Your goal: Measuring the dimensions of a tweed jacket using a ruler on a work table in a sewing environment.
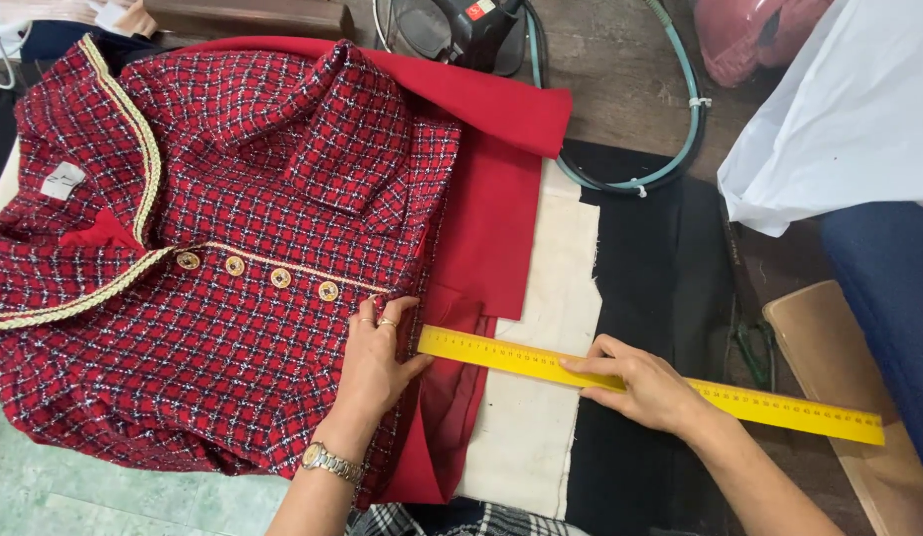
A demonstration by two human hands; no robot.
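Pressing yellow ruler (650,385) beside jacket (223,258)

left hand (374,359) flat, right hand (643,387) pressing down

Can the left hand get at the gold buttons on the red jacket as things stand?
Probably yes. The left hand lies flat on the red checked jacket, fingertips just below the row of gold buttons. Nothing covers the buttons or lies between. The right hand presses the yellow ruler.

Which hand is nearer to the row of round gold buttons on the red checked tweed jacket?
Left. The left hand lies flat just below the gold buttons; the right hand presses the yellow ruler, off the red checked tweed jacket.
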